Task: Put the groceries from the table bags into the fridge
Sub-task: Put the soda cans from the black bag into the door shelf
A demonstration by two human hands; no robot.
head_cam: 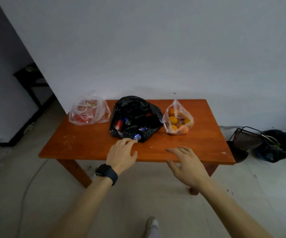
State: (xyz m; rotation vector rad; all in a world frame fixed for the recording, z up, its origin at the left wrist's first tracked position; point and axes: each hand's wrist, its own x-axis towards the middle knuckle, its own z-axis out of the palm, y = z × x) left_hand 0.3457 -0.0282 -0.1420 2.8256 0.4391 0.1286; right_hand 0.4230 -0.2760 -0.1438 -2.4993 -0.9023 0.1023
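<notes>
Three bags sit in a row on the orange wooden table (90,145). At the left is a clear bag (89,111) with red items inside. In the middle lies a black bag (135,110) holding several drink cans, one blue can (137,137) poking out at its near edge. At the right a clear bag of oranges (178,120) stands. My left hand (122,154), with a watch on the wrist, reaches over the table's near edge, fingers relaxed, fingertips close to the blue can. My right hand (185,162) hovers open over the near edge, holding nothing.
A white wall stands right behind the table. On the floor to the right are a dark wire basket (247,137) and a black bag (274,146). A dark doorway opens at the left. My foot (151,225) shows on the concrete floor.
</notes>
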